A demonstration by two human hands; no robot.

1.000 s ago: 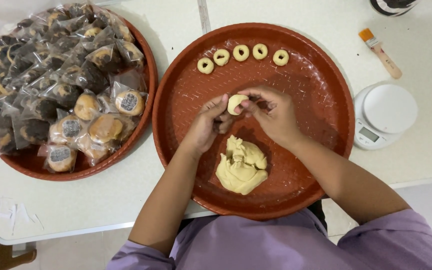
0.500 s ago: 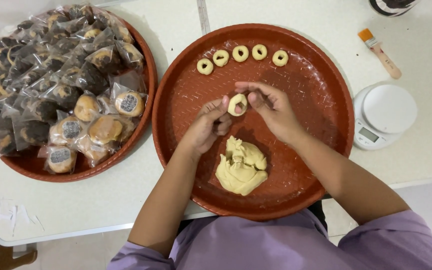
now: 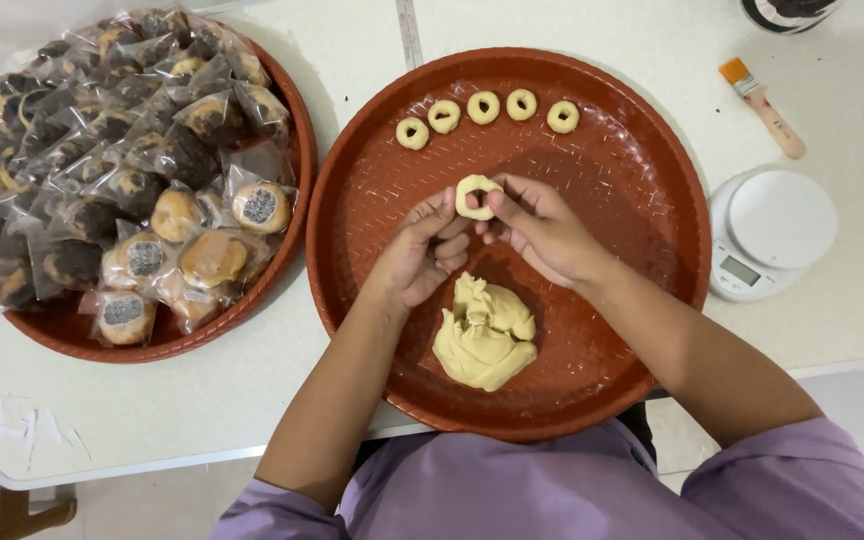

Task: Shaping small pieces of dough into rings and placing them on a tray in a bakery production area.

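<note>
Hands (image 3: 477,235) | both pinching soft dough ring (image 3: 477,196) | ribbed red tray (image 3: 652,160)

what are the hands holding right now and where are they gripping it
A small dough ring, pinched at its outer rim: the left hand holds its left edge, the right hand its right edge, above the round red tray.

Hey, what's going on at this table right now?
A person in a purple top holds a small ring of pale dough between the left hand and right hand, above a round reddish tray. Five finished dough rings lie in a row at the tray's far side, and a lump of dough sits nearer the person. A second tray of wrapped pastries is on the left; a pastry brush and a white kitchen scale are on the right.
</note>
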